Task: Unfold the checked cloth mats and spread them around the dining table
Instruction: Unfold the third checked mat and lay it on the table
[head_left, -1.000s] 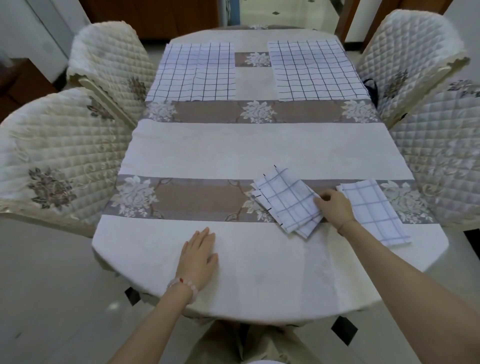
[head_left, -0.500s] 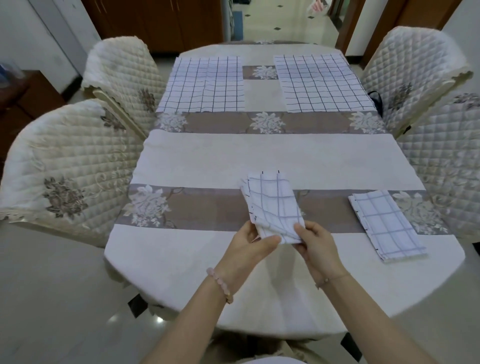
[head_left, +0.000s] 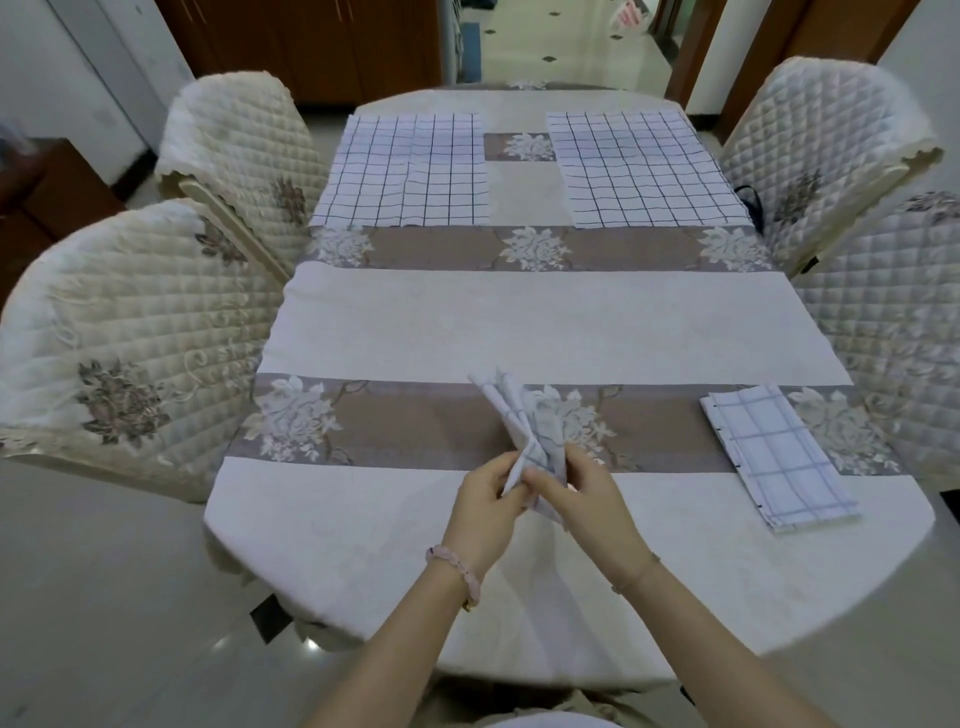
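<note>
1. Four places seem meant on the table (head_left: 519, 322); I judge the job about half done, and the table's near left side looks next to fill.
2. The left spread mat (head_left: 410, 171) and the right spread mat (head_left: 644, 171) lie flat at the table's far end, a guide for squaring mine.
3. The folded mat (head_left: 774, 457) waits at the table's near right edge.
4. The held mat (head_left: 519, 415) stands bunched above the table's near middle, layers fanned upward.
5. My left hand (head_left: 483, 509) and right hand (head_left: 582, 499) each pinch its lower edge, close together. I should find single layers, draw my hands apart, then lower it flat.
</note>
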